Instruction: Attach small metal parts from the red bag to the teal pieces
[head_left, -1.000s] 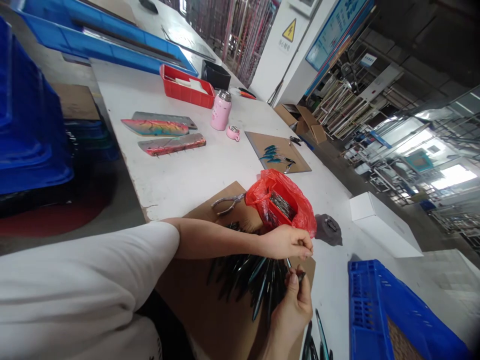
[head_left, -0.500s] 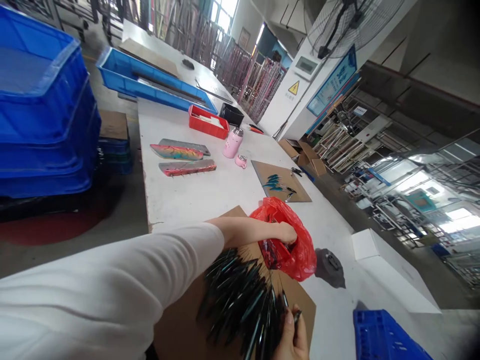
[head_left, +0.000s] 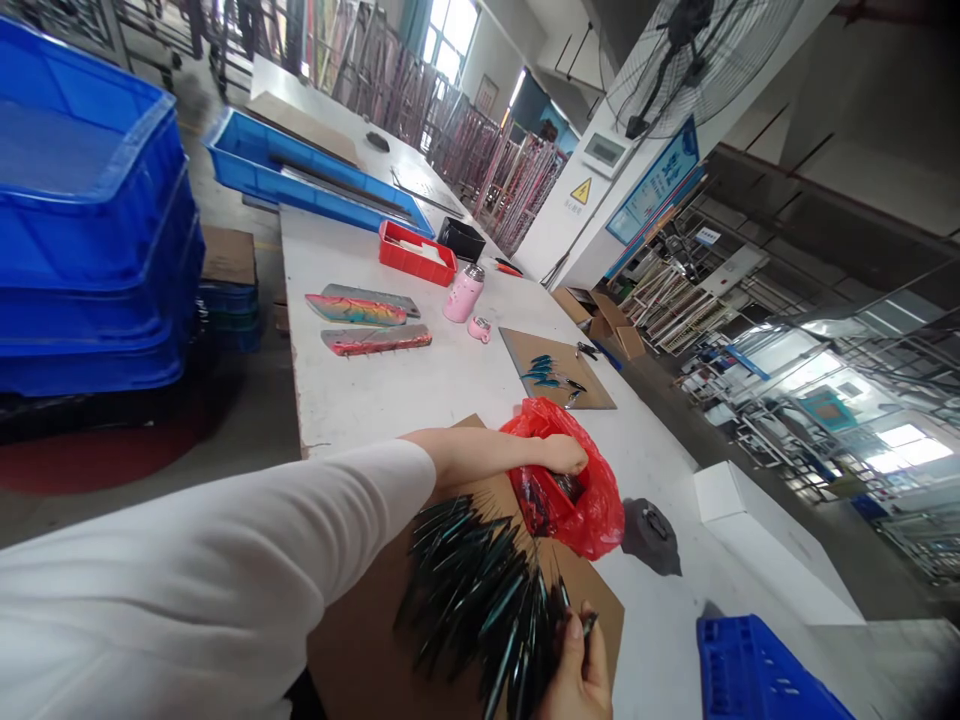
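My left hand [head_left: 564, 455] reaches across into a red plastic bag [head_left: 600, 510]. Its fingers curl down inside, around something I cannot make out; small dark pieces show beneath it. At the lower right, my right hand [head_left: 576, 668] pinches a dark, slender, lure-shaped piece [head_left: 589, 624] between thumb and fingers. Beside it, a dense fan of similar glossy black-green pieces [head_left: 480, 590] with thin wire ends covers a brown cardboard sheet [head_left: 607, 600]. The bag rests at the far edge of that sheet.
Further along the white table [head_left: 390, 390] lie a board with teal pieces [head_left: 544, 370], a pink bottle [head_left: 465, 293], a red tray [head_left: 416, 262] and two colourful blade-shaped items [head_left: 360, 308]. A grey cloth item [head_left: 651, 537], white box [head_left: 772, 540] and blue crate [head_left: 765, 670] stand right. Blue bins [head_left: 90, 230] are stacked left.
My left hand has shifted slightly left and up within the bag, showing more of the dark contents. My right hand still holds its piece, almost unmoved. The view has shifted slightly.
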